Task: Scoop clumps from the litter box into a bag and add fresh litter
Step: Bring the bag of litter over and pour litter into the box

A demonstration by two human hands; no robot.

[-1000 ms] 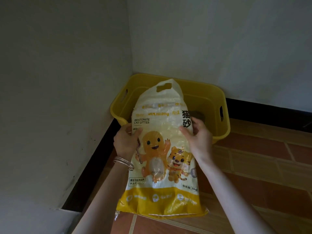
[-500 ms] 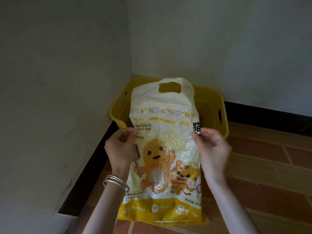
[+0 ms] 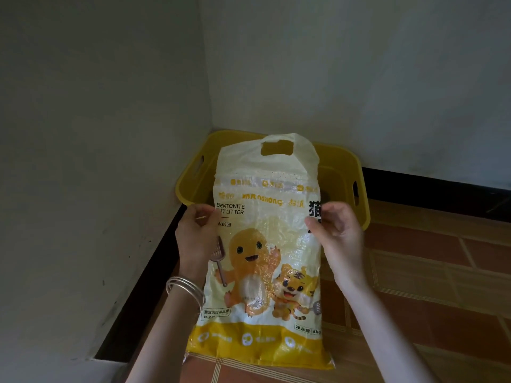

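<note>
A floor of reddish-brown tiles with pale grout lines carries two things: a yellow box tucked into the wall corner, and a litter bag standing upright on its base just before it.

The upright bentonite cat litter bag stood directly before the yellow litter box, blocking frontal access. Two walls enclosed the box's left and rear. The tiled floor to the right lay open.
</note>
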